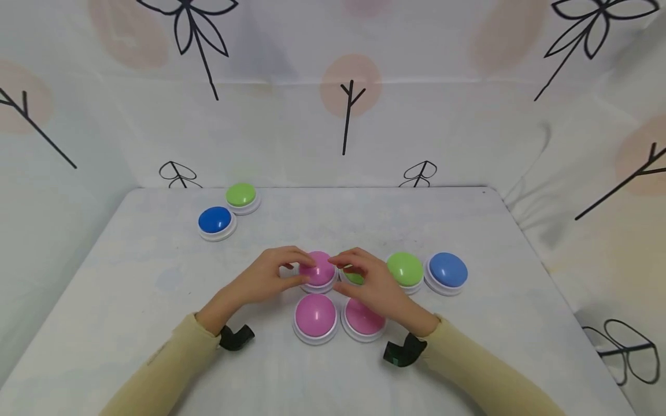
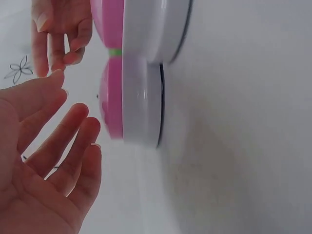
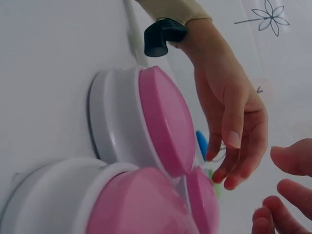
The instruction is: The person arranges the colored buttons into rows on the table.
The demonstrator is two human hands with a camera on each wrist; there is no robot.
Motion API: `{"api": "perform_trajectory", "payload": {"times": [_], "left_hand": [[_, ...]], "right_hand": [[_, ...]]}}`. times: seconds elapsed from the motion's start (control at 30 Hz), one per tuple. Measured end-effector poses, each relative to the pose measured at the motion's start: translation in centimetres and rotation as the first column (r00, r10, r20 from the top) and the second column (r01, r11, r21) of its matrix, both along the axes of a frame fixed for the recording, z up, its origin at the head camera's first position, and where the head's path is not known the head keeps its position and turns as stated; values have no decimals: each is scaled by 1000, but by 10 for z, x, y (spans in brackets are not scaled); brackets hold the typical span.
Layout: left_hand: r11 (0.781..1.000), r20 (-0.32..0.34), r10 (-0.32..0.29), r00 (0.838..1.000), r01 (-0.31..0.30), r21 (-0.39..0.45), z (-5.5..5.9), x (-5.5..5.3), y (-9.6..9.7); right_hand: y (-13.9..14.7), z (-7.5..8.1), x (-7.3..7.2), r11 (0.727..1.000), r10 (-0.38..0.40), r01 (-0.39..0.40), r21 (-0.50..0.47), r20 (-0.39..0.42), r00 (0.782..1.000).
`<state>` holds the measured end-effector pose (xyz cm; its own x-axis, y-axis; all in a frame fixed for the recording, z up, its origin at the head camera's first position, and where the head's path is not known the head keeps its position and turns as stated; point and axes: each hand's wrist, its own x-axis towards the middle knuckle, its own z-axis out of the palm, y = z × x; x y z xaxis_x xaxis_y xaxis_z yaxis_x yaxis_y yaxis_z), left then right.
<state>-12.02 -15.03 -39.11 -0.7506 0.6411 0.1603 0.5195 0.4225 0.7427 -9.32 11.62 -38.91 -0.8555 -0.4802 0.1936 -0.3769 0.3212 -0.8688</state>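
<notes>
A round pink button [image 1: 318,269] is seen near the middle of the white surface [image 1: 130,300], its smooth domed cap facing straight up on a flat white plastic base; being circular, no long axis can be told. It is flanked by both hands. The left hand [image 1: 265,277] is held at its left side with fingers loosely curved, the fingertips [image 1: 307,261] reaching over the cap's near edge; firm contact cannot be told. In the left wrist view that hand is shown relaxed and spread, with nothing held. The right hand [image 1: 372,283] is arched from the right, its fingertips close to the cap's right rim, and a green button [image 1: 355,277] is partly hidden beneath it.

Just in front of the flanked button, 2 more pink buttons lie side by side: 1 to the left [image 1: 315,316] and 1 to the right [image 1: 363,319], the latter partly covered by the right hand. Further right, a second green button [image 1: 405,269] and a blue button [image 1: 447,270] are set in a row. Well apart, at the far left, a blue button [image 1: 215,220] and a green one [image 1: 241,195] stand together. All caps look glossy and dome-shaped.
</notes>
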Motion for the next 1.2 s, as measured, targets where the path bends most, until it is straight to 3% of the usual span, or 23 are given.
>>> {"api": "perform_trajectory", "payload": {"times": [0.33,0.53,0.83,1.03,1.2], "left_hand": [[985,-34,167,985,-168,-39,-1,-2,-42],[962,-68,268,961,-271,-38,3,-7,-64],[900,-74,430,900,-433,-45,1,-20,-95],[852,-122,518,847,-523,-10,0,-28,-117],[813,-102,576,811,-581,-26,-3,-34,-132]], "right_hand": [[-46,6,-19,997,82,-82,-5,11,997],[-72,9,-33,994,105,-104,-45,38,994],[-106,11,-64,996,86,-84,-20,104,991],[-130,7,-82,999,47,-43,-25,168,985],[-150,11,-92,999,38,-37,-12,188,981]]}}
